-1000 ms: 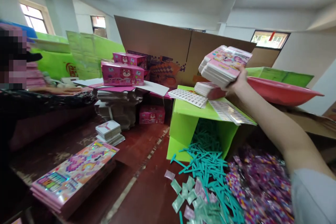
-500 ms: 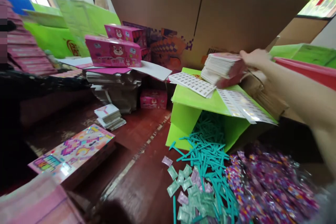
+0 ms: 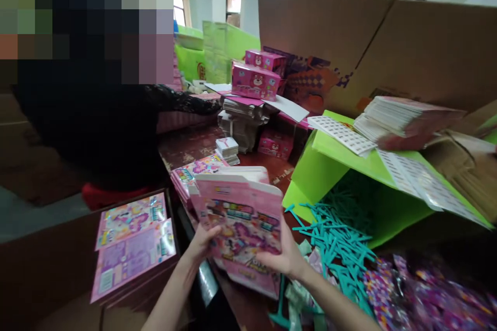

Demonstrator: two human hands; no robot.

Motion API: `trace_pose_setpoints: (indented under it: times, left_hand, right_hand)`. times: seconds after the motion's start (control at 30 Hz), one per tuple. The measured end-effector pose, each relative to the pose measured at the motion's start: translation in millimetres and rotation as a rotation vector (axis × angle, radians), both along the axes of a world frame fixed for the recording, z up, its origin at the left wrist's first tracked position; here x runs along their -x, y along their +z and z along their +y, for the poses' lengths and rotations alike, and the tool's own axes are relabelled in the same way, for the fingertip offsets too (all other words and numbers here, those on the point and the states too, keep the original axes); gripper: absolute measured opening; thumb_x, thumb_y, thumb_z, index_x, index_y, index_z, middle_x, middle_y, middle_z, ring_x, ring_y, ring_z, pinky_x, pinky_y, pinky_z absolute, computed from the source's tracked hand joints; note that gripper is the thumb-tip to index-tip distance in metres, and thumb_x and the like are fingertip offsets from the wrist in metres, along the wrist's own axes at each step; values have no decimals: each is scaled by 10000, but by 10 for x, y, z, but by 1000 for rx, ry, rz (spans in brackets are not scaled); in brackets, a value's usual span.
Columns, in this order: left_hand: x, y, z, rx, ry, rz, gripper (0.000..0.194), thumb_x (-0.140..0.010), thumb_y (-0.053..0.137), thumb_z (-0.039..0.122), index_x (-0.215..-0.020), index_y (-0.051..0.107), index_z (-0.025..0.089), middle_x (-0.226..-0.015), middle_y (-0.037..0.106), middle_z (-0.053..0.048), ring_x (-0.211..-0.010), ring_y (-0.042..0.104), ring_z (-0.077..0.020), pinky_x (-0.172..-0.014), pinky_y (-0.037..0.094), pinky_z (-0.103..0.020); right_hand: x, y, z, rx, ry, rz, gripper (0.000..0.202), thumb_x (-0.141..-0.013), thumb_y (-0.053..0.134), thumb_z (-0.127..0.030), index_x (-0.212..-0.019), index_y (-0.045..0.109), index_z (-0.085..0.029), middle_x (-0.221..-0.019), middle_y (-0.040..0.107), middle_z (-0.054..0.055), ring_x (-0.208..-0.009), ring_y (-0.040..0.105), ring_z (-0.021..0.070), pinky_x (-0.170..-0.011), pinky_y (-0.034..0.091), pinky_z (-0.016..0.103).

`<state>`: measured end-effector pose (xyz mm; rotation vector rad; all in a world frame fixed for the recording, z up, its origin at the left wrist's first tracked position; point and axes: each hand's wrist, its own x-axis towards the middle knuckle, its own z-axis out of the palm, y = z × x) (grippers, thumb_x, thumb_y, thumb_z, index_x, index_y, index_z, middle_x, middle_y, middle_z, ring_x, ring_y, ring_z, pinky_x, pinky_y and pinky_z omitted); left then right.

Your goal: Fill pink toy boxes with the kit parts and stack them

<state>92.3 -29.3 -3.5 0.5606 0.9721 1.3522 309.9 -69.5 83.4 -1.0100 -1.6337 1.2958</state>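
Observation:
My left hand [image 3: 205, 242] and my right hand [image 3: 285, 254] grip a pink printed cardboard box [image 3: 244, 217] from its two sides. The box stands tilted at the table's edge, with its top flaps up; its inside is hidden from me. Just behind it lie other pink printed boxes [image 3: 184, 178], beside a small stack of white cards [image 3: 227, 151]. Right of my right hand, teal plastic sticks [image 3: 336, 235] spill from a tipped green box [image 3: 305, 178]. Small pale green packets [image 3: 298, 295] lie close to that forearm.
A co-worker in black [image 3: 89, 134] is at the left. Below them, a carton holds pink printed boxes [image 3: 132, 248]. Bags of colourful beads [image 3: 427, 295] lie at lower right. A paper stack [image 3: 399, 119] and sticker sheets [image 3: 341, 134] rest on the green box. A large cardboard carton [image 3: 330, 26] stands behind.
My right hand has left the paper stack on the green box and come down onto the pink box. Both hands now hold that box. The view has swung left, bringing the co-worker in.

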Motion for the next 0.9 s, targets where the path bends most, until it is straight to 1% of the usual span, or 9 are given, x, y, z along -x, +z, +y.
trace_pose_setpoints:
  times: [0.13,0.2,0.3,0.4,0.47,0.53,0.67,0.73,0.9]
  left_hand:
    - [86,-99,259,-146,-9,199,668,-285,868,380,-850,600,144,-774,692,-59,-768,663,-266,-739,544,-372]
    - [133,-251,355,-178,-93,270,654,-302,858,425,-832,593,146,-768,689,-69,-786,661,-278,-765,539,-405]
    - [165,-560,412,-210,-271,378,596,-409,828,475,-846,594,144,-833,694,-96,-863,654,-290,-838,515,-441]
    - [169,-782,410,-264,-303,485,698,-399,834,467,-953,576,131,-934,686,-122,-944,635,-307,-889,488,-462]
    - [193,-819,417,-340,-334,542,778,-369,848,432,-1013,553,111,-971,675,-137,-967,627,-314,-894,485,-466]
    - [243,-780,439,-459,-430,612,793,-383,855,375,-1057,544,95,-1016,665,-147,-1004,616,-310,-917,473,-459]
    - [328,-630,468,-571,-595,718,691,-432,843,318,-1027,579,85,-997,675,-134,-994,619,-302,-921,474,-453]
    - [328,-587,427,-567,-563,720,646,-446,835,323,-993,591,83,-963,681,-131,-962,628,-305,-882,498,-443]
    - [392,-637,91,-631,-330,816,633,-456,833,363,-974,578,102,-977,666,-116,-978,609,-299,-889,492,-421]
  right_hand:
    - [-16,-246,0,20,-143,-43,771,-707,668,-554,-1341,405,-203,-1275,556,133,-1175,534,287,-1052,375,491]
    - [-30,-513,13,59,-229,-35,706,-668,684,-590,-1237,523,-203,-1162,630,130,-1126,569,303,-1033,387,521]
    - [20,-1010,75,106,-349,17,609,-601,694,-648,-1011,657,-198,-1013,693,135,-1044,618,331,-972,438,539]
    - [59,-1331,131,103,-370,5,501,-555,743,-590,-853,685,-192,-967,709,121,-1002,640,327,-948,462,521]
    - [72,-1396,131,60,-366,-11,487,-499,797,-506,-849,678,-188,-1001,702,108,-981,649,311,-920,488,495]
    - [100,-1394,106,7,-384,-42,488,-478,821,-424,-875,669,-185,-1034,694,108,-981,648,297,-899,507,465]
    - [197,-1375,59,-74,-565,-126,468,-530,784,-340,-941,631,-176,-993,698,113,-993,640,283,-900,504,440]
    - [233,-1386,32,-120,-629,-142,486,-550,761,-332,-978,603,-164,-973,695,105,-987,639,275,-903,501,433]
    - [254,-1418,-252,-212,-574,-200,630,-599,743,-332,-1153,500,-153,-1133,626,122,-1063,590,266,-974,457,417]
